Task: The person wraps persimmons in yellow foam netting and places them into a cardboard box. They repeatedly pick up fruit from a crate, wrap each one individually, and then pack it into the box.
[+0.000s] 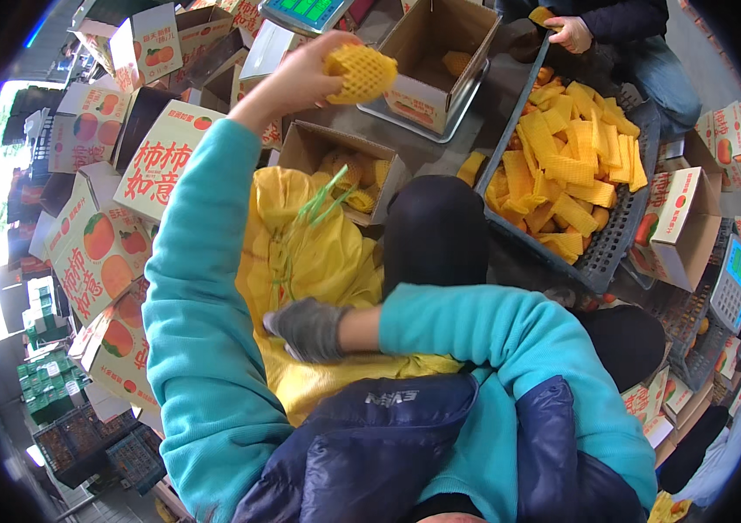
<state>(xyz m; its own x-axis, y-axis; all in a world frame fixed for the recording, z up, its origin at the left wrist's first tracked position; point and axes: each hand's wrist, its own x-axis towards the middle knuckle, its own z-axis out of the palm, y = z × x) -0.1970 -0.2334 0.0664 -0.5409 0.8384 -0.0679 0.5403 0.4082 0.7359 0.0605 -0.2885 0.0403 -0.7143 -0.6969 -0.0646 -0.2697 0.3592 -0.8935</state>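
Observation:
My left hand (pixel 308 78), bare, is raised at the upper left and grips a yellow foam-net sleeve (pixel 362 73); whether a fruit is inside cannot be told. My right hand (pixel 308 330), in a grey glove, lies on a yellow woven sack (pixel 318 261) with green ties in front of me; its fingers are partly hidden. Beyond the sack, an open carton (pixel 391 186) holds net-wrapped fruit. Another open carton (pixel 419 108), with one sleeve-wrapped piece inside, stands on a scale (pixel 452 127). At the right, a dark plastic crate (pixel 507 131) holds orange fruit under many flat yellow sleeves (pixel 556 157).
A co-worker's hand (pixel 573 34) holds a yellow sleeve beyond the crate. Printed persimmon cartons (pixel 99 245) are piled at the left, and others (pixel 674 209) stand at the right. A digital scale display (pixel 305 8) is at the top. My knee (pixel 435 229) rises between sack and crate.

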